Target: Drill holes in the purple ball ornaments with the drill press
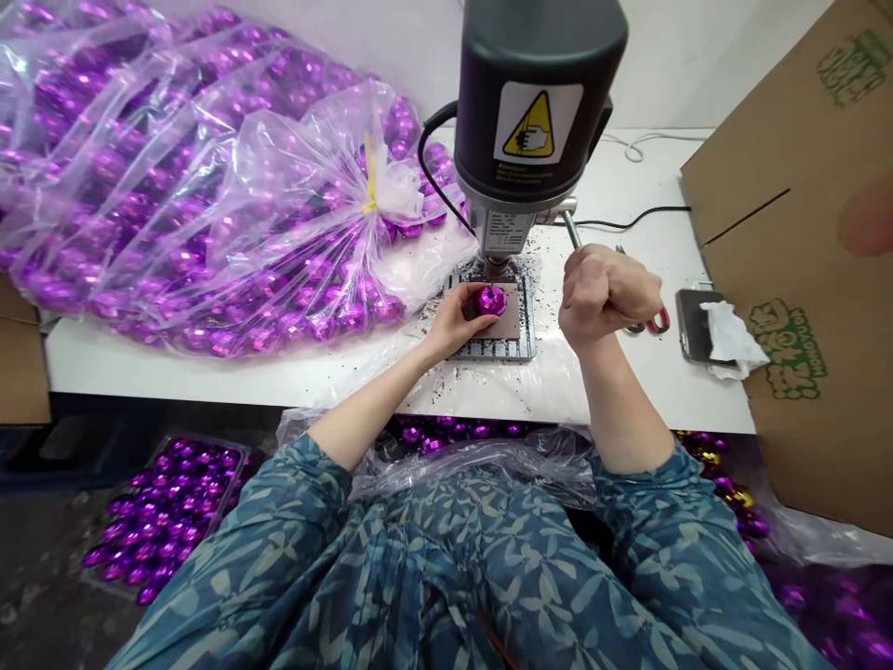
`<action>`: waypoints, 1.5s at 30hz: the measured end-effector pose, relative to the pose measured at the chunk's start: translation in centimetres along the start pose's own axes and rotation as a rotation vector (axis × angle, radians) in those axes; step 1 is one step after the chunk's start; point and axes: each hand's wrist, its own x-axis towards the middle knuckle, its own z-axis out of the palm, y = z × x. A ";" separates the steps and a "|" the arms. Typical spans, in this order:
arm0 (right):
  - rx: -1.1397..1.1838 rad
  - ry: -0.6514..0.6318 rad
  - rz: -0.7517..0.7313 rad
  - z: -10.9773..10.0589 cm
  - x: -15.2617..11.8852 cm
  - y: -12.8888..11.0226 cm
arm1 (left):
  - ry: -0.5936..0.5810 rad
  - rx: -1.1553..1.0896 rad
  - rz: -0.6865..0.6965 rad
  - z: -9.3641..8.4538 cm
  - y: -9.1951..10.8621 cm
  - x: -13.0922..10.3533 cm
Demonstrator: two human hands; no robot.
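A shiny purple faceted ball (492, 301) sits on the wooden board (512, 328) over the metal base (481, 353) of a bench drill press (540, 56). My left hand (448, 323) grips the ball from the left between thumb and fingers. Directly above it is the drill bit (495, 275), its tip at or very near the ball's top; contact is hard to make out. My right hand (606, 296) is closed in a fist around the lower end of the press's feed lever (572, 229), hiding the grip. Dark shavings lie around the base.
A large clear bag (230, 186) of purple balls, tied in yellow, covers the table's left side. Right are red-handled pliers or scissors (658, 322), a dark phone-like object (692, 326) with tissue, and a cardboard box (802, 242). A tray of balls (174, 512) stands lower left.
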 end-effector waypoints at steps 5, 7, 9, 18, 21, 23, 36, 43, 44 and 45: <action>0.026 0.043 0.127 2.2 5.3 -1.9 | 0.003 -0.005 -0.007 0.2 0.4 0.0; 0.165 0.058 0.255 3.6 8.0 -1.9 | 0.016 -0.004 -0.017 0.3 0.9 -0.1; 0.235 0.060 0.310 4.7 9.9 -1.6 | 0.058 0.019 -0.018 -0.1 1.9 -0.5; 0.343 0.005 0.306 4.9 10.7 -1.4 | -0.897 0.424 -0.040 -10.0 7.8 -12.3; 0.391 0.013 0.317 4.7 10.8 -1.7 | -0.958 0.671 -0.103 -11.6 8.3 -15.5; 0.390 0.013 0.337 4.7 10.8 -1.9 | -0.877 0.591 -0.079 -12.1 8.6 -14.7; 0.363 0.050 0.309 4.6 10.6 -2.5 | 0.098 0.801 -0.243 -10.0 -1.4 15.0; 0.362 0.073 0.298 4.7 10.4 -2.6 | 0.170 0.679 -0.127 -10.5 -4.7 15.6; 0.365 0.076 0.301 4.6 10.4 -2.8 | 0.171 0.668 -0.118 -10.5 -4.9 15.5; 0.367 0.080 0.300 4.6 10.4 -2.9 | 0.170 0.667 -0.113 -10.5 -5.1 15.5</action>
